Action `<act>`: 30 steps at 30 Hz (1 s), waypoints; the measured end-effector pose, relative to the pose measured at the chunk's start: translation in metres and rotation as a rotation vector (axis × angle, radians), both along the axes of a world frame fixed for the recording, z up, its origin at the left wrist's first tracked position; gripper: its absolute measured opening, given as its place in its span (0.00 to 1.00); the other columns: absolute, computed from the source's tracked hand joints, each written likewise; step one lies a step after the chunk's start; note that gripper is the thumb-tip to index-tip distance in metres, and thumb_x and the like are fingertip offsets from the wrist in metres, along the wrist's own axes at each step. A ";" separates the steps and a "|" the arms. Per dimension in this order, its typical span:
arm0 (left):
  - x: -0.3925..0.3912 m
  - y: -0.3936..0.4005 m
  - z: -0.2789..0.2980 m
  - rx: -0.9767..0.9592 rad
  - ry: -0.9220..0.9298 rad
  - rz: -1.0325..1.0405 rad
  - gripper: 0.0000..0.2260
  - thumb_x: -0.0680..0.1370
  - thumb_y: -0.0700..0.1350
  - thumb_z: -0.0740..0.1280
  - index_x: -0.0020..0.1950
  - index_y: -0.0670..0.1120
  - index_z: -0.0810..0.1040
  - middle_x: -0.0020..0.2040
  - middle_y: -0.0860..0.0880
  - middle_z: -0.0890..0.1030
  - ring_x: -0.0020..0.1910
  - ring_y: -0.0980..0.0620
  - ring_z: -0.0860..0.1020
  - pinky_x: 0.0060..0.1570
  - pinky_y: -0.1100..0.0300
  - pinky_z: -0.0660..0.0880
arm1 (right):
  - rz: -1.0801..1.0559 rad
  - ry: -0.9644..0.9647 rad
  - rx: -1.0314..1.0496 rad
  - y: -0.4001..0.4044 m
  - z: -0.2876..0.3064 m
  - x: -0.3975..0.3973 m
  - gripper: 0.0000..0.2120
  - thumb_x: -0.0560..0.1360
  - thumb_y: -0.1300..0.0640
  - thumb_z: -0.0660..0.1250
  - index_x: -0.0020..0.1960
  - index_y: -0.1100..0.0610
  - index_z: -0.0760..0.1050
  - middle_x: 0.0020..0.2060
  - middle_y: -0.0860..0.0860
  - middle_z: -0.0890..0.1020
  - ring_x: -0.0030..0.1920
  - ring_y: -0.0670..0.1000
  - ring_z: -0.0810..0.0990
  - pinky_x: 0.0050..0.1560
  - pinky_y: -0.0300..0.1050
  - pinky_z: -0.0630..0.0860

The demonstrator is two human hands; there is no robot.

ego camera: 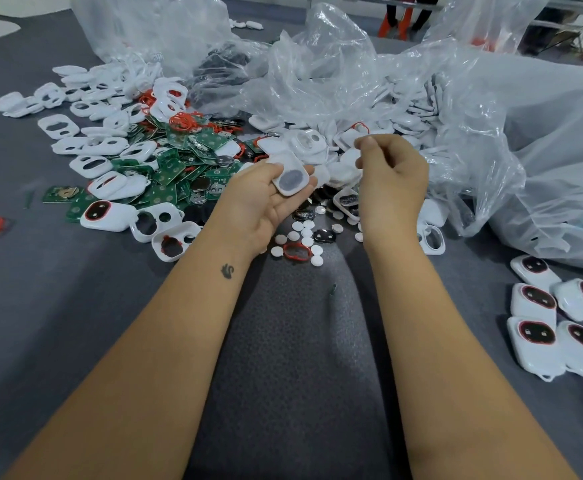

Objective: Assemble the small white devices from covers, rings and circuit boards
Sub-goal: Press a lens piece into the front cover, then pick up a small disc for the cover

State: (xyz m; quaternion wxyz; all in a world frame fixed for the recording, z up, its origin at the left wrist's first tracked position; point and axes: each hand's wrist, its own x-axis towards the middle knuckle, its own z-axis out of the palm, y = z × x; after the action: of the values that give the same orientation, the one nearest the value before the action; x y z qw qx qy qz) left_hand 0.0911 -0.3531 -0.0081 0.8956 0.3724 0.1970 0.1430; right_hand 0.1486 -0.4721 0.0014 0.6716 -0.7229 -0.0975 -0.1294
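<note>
Crowded ahead, open near the body

Heaped covers (85, 147), circuit boards (179, 168) and plastic bags (490, 109) block the far surface (40, 306); bare grey cloth lies between the forearms; finished devices (553, 323) crowd the right.

Looking like a small assembly workshop; loose covers (93, 165), boards (170, 168), rings (183, 121) lying heaped beside bags (317, 71).
</note>
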 end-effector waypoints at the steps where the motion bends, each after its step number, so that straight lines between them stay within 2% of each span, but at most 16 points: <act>1: -0.001 0.002 0.001 -0.025 -0.002 0.005 0.07 0.83 0.36 0.57 0.53 0.35 0.74 0.42 0.37 0.84 0.43 0.42 0.84 0.44 0.54 0.83 | -0.024 0.005 0.002 -0.003 0.001 0.002 0.08 0.76 0.58 0.64 0.40 0.52 0.78 0.31 0.44 0.77 0.35 0.42 0.74 0.39 0.34 0.70; 4: -0.002 0.007 0.002 -0.063 -0.018 0.029 0.07 0.82 0.36 0.59 0.51 0.34 0.75 0.44 0.36 0.84 0.46 0.41 0.84 0.48 0.52 0.82 | -0.101 0.007 -0.056 -0.018 0.005 0.010 0.08 0.76 0.59 0.63 0.40 0.51 0.77 0.33 0.45 0.77 0.36 0.43 0.74 0.39 0.36 0.70; 7: -0.002 0.009 0.000 -0.025 -0.026 0.074 0.06 0.80 0.32 0.59 0.52 0.32 0.75 0.52 0.33 0.82 0.53 0.39 0.82 0.48 0.54 0.82 | -0.094 0.047 -0.256 -0.037 0.010 0.018 0.10 0.72 0.61 0.60 0.41 0.52 0.79 0.32 0.46 0.78 0.32 0.45 0.72 0.37 0.39 0.66; 10: -0.002 0.010 -0.001 0.014 -0.016 0.098 0.06 0.81 0.31 0.58 0.50 0.34 0.75 0.55 0.33 0.81 0.56 0.39 0.81 0.47 0.56 0.82 | -0.052 0.084 -0.466 -0.049 0.013 0.017 0.13 0.64 0.59 0.56 0.38 0.58 0.80 0.33 0.53 0.81 0.35 0.54 0.76 0.39 0.48 0.74; 12: -0.002 0.009 0.000 0.027 -0.005 0.100 0.06 0.81 0.31 0.58 0.50 0.35 0.75 0.54 0.33 0.81 0.55 0.39 0.81 0.47 0.56 0.82 | -0.045 0.083 -0.595 -0.050 0.014 0.017 0.14 0.65 0.60 0.57 0.41 0.60 0.81 0.36 0.58 0.82 0.40 0.60 0.78 0.44 0.53 0.79; 15: -0.003 0.010 0.002 -0.015 -0.013 0.113 0.05 0.80 0.31 0.60 0.49 0.35 0.74 0.54 0.32 0.81 0.55 0.38 0.82 0.48 0.53 0.82 | -0.005 0.069 -0.755 -0.047 0.012 0.017 0.12 0.69 0.62 0.59 0.43 0.57 0.81 0.37 0.55 0.82 0.42 0.59 0.79 0.44 0.53 0.79; 18: -0.004 0.011 0.006 -0.096 -0.061 0.141 0.03 0.80 0.32 0.60 0.49 0.34 0.74 0.48 0.32 0.82 0.53 0.38 0.82 0.49 0.49 0.82 | 0.033 0.011 -0.875 -0.043 0.008 0.018 0.17 0.71 0.64 0.61 0.54 0.53 0.81 0.50 0.52 0.82 0.53 0.56 0.78 0.51 0.49 0.76; 19: -0.004 0.012 0.006 -0.110 -0.074 0.148 0.03 0.80 0.32 0.60 0.49 0.34 0.74 0.46 0.33 0.83 0.52 0.38 0.83 0.49 0.49 0.82 | 0.045 -0.016 -0.933 -0.042 0.006 0.019 0.19 0.71 0.65 0.62 0.58 0.53 0.80 0.55 0.53 0.79 0.58 0.56 0.75 0.55 0.49 0.75; 21: -0.004 0.013 0.007 -0.116 -0.087 0.158 0.04 0.80 0.33 0.60 0.49 0.34 0.74 0.45 0.33 0.83 0.52 0.38 0.83 0.49 0.49 0.82 | 0.055 -0.051 -1.032 -0.040 0.002 0.020 0.21 0.71 0.66 0.62 0.62 0.53 0.78 0.60 0.54 0.75 0.63 0.58 0.69 0.58 0.49 0.70; 25: -0.005 0.020 0.008 -0.114 -0.138 0.221 0.05 0.81 0.33 0.59 0.50 0.33 0.74 0.46 0.33 0.82 0.45 0.40 0.84 0.46 0.50 0.83 | -0.003 -0.136 -1.032 -0.032 -0.002 0.017 0.20 0.74 0.62 0.61 0.64 0.54 0.77 0.60 0.55 0.76 0.63 0.59 0.68 0.55 0.47 0.67; 27: -0.006 0.028 0.008 -0.060 -0.155 0.290 0.05 0.81 0.33 0.59 0.50 0.34 0.74 0.49 0.32 0.81 0.48 0.40 0.84 0.46 0.50 0.83 | 0.000 -0.241 -0.957 -0.018 -0.002 0.009 0.18 0.74 0.59 0.62 0.63 0.54 0.78 0.57 0.55 0.78 0.61 0.58 0.70 0.54 0.47 0.67; 30: -0.010 0.041 0.009 0.033 -0.165 0.395 0.07 0.80 0.31 0.58 0.53 0.35 0.74 0.53 0.33 0.80 0.49 0.41 0.84 0.47 0.52 0.82 | 0.186 -0.380 -0.864 0.012 -0.009 -0.013 0.15 0.75 0.59 0.63 0.59 0.55 0.80 0.53 0.54 0.79 0.58 0.57 0.72 0.55 0.48 0.69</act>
State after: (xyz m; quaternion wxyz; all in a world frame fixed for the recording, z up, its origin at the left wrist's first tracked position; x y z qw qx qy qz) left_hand 0.0813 -0.3121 0.0012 0.8571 0.3281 0.1897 0.3489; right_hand 0.1352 -0.4600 -0.0071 0.2890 -0.8877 -0.3273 -0.1462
